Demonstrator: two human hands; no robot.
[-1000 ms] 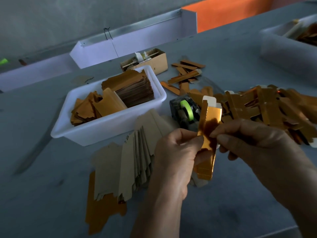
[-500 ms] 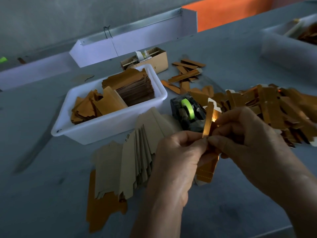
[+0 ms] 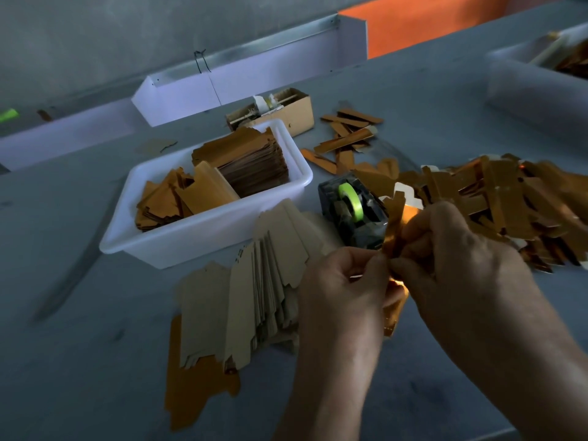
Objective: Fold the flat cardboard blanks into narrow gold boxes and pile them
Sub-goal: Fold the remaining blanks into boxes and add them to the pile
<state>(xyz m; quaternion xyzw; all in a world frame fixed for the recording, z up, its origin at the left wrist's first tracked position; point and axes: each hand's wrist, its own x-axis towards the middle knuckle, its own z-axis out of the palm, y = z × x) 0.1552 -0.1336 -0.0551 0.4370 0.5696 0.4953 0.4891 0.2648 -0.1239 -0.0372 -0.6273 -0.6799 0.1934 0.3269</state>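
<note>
Your left hand (image 3: 342,283) and your right hand (image 3: 458,249) both pinch one gold box (image 3: 394,230), held upright above the grey table (image 3: 95,361) just in front of you. Fingers of each hand curl round its middle, so that part is hidden; its shiny, creased top with a white flap shows above your knuckles and its lower end pokes out below them. Just behind it stands one tape dispenser (image 3: 351,214) with a green roll, partly covered by the box. Left of your left wrist a fanned stack of flat blanks (image 3: 254,297) lies brown side up, too overlapped to count, with one gold sheet (image 3: 191,386) beneath. Beyond that sits one white tub (image 3: 178,246) holding two heaps of gold card. To your right spreads a pile of folded boxes (image 3: 509,205); a small cardboard carton (image 3: 286,109) sits behind the tub
</note>
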